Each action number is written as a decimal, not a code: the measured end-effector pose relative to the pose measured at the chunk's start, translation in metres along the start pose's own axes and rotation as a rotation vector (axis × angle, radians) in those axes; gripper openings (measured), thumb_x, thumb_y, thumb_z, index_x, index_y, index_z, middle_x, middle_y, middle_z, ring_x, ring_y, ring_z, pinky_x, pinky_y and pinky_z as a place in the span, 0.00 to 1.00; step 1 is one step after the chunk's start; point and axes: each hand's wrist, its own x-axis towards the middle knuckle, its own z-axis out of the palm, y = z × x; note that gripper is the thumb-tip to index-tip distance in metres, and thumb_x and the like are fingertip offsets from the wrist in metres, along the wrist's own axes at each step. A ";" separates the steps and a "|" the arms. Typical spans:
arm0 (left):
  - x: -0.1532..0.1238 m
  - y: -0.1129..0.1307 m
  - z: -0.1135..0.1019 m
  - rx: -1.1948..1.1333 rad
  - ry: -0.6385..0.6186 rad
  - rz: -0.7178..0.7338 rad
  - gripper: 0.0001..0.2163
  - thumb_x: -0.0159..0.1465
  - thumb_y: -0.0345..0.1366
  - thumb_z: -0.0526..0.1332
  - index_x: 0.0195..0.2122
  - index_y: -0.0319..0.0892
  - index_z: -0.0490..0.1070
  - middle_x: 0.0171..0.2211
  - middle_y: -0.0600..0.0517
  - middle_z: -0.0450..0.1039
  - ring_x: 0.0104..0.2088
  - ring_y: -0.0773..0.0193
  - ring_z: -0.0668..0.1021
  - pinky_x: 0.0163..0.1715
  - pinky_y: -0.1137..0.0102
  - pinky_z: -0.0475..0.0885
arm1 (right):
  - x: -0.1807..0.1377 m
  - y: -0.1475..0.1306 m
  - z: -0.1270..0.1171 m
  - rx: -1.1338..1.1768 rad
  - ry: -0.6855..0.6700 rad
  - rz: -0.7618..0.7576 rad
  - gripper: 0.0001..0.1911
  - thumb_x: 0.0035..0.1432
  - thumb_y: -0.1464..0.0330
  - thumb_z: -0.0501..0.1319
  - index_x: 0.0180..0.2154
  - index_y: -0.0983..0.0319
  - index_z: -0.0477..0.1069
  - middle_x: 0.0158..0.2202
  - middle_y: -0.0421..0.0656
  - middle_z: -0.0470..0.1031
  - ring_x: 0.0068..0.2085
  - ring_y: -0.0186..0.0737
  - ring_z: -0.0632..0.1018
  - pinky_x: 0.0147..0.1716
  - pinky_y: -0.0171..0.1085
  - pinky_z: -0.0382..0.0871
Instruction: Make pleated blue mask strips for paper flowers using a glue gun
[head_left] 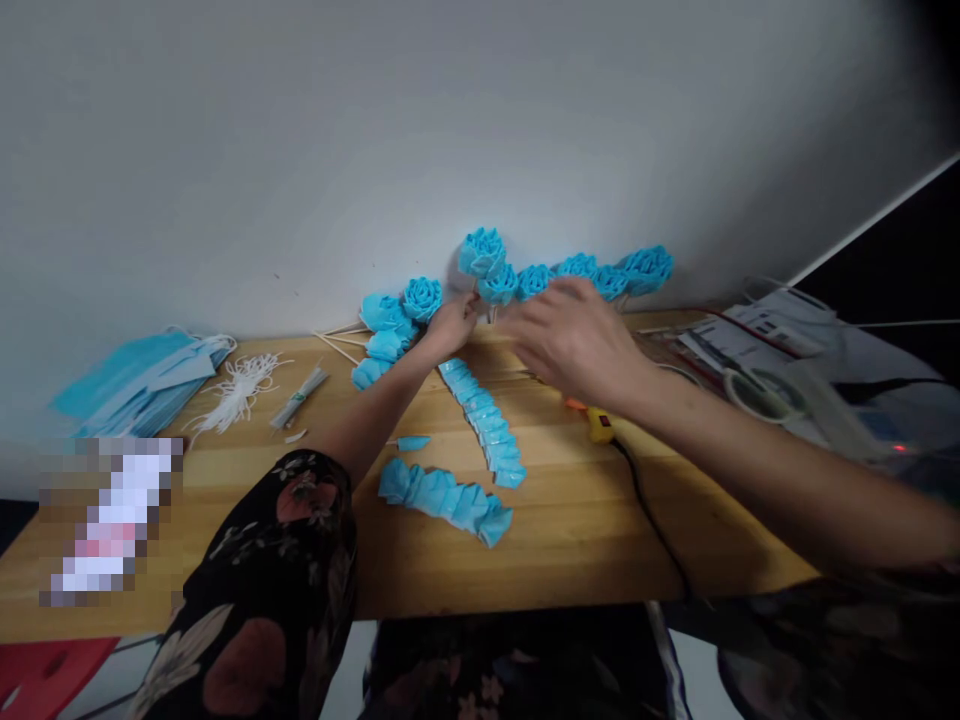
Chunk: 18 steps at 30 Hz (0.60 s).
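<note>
At the wall side of the table, my left hand (452, 328) is closed, its fingertips pinching the thin stem just below a blue fabric flower (482, 252) that stands higher than the others. My right hand (568, 335) is to the right, in front of the row of blue flowers (577, 268); its fingers are blurred, and I cannot tell whether they touch anything. Left of my left hand, more blue flowers (386, 312) lie on stick stems. Nearer to me are two pleated blue strips (484, 420) and a small rolled blue piece (412, 443).
Stacked blue face masks (142, 380), white elastic cords (244, 390) and a bundle of thin strips (300, 395) lie at left. A yellow tool (600, 425) with a black cord is under my right forearm. Tape rolls (761, 393) and papers clutter the right. The wall (375, 150) bounds the table.
</note>
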 end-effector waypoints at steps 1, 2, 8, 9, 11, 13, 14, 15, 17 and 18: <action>0.000 -0.001 0.000 0.003 -0.004 -0.008 0.20 0.68 0.26 0.53 0.59 0.34 0.72 0.56 0.40 0.77 0.55 0.50 0.78 0.58 0.60 0.70 | -0.023 -0.007 -0.004 0.054 -0.016 -0.024 0.14 0.71 0.68 0.54 0.46 0.61 0.79 0.44 0.47 0.83 0.47 0.53 0.80 0.53 0.53 0.68; 0.000 -0.002 0.000 0.005 -0.007 -0.015 0.20 0.67 0.26 0.54 0.59 0.34 0.73 0.54 0.40 0.78 0.54 0.50 0.79 0.57 0.60 0.71 | -0.048 -0.014 -0.007 0.113 -0.016 0.001 0.14 0.71 0.68 0.55 0.47 0.60 0.79 0.46 0.47 0.83 0.46 0.51 0.81 0.48 0.50 0.71; 0.004 -0.009 0.003 -0.015 0.031 0.017 0.20 0.63 0.25 0.55 0.55 0.35 0.75 0.45 0.43 0.80 0.46 0.56 0.79 0.51 0.65 0.72 | -0.219 -0.045 -0.010 0.436 0.110 0.744 0.14 0.66 0.59 0.60 0.42 0.57 0.82 0.41 0.47 0.86 0.40 0.52 0.86 0.38 0.46 0.80; 0.005 -0.010 0.004 -0.014 0.040 0.014 0.19 0.63 0.26 0.55 0.54 0.36 0.75 0.44 0.44 0.80 0.45 0.56 0.79 0.50 0.66 0.72 | -0.241 -0.051 -0.007 0.443 0.119 0.914 0.14 0.65 0.58 0.60 0.39 0.57 0.82 0.39 0.48 0.86 0.39 0.54 0.86 0.36 0.46 0.80; 0.006 -0.011 0.005 -0.009 0.049 0.011 0.19 0.62 0.26 0.55 0.53 0.36 0.76 0.43 0.44 0.80 0.44 0.57 0.79 0.48 0.66 0.71 | -0.271 -0.065 0.004 0.421 0.172 1.170 0.16 0.64 0.56 0.60 0.37 0.57 0.83 0.34 0.48 0.85 0.35 0.55 0.86 0.32 0.46 0.80; 0.006 -0.012 0.005 -0.002 0.064 -0.001 0.19 0.62 0.27 0.55 0.53 0.37 0.76 0.44 0.45 0.80 0.44 0.57 0.78 0.48 0.66 0.71 | -0.283 -0.078 0.017 0.384 0.284 1.297 0.18 0.63 0.54 0.59 0.35 0.58 0.82 0.31 0.48 0.84 0.32 0.54 0.85 0.32 0.47 0.78; 0.006 -0.012 0.005 -0.003 0.071 -0.009 0.19 0.62 0.27 0.55 0.53 0.37 0.76 0.45 0.45 0.80 0.44 0.57 0.78 0.48 0.67 0.71 | -0.284 -0.082 0.024 0.341 0.371 1.311 0.19 0.63 0.54 0.58 0.33 0.59 0.81 0.31 0.48 0.84 0.32 0.54 0.84 0.32 0.47 0.77; 0.006 -0.013 0.005 -0.007 0.076 -0.015 0.19 0.62 0.28 0.55 0.54 0.37 0.75 0.45 0.45 0.80 0.43 0.57 0.78 0.48 0.67 0.71 | -0.282 -0.086 0.030 0.312 0.403 1.309 0.19 0.63 0.55 0.58 0.32 0.60 0.81 0.30 0.48 0.84 0.32 0.54 0.84 0.32 0.47 0.76; 0.005 -0.014 0.006 -0.027 0.075 -0.017 0.20 0.62 0.28 0.55 0.55 0.37 0.75 0.45 0.45 0.80 0.43 0.58 0.78 0.47 0.67 0.71 | -0.278 -0.090 0.040 0.232 0.473 1.305 0.17 0.63 0.58 0.58 0.30 0.60 0.79 0.27 0.47 0.82 0.31 0.52 0.83 0.32 0.45 0.74; 0.004 -0.014 0.006 -0.038 0.071 -0.010 0.21 0.62 0.28 0.55 0.55 0.37 0.75 0.45 0.45 0.80 0.42 0.58 0.78 0.46 0.67 0.71 | -0.277 -0.090 0.044 0.200 0.498 1.296 0.16 0.63 0.60 0.58 0.29 0.59 0.79 0.26 0.47 0.81 0.31 0.51 0.83 0.32 0.45 0.73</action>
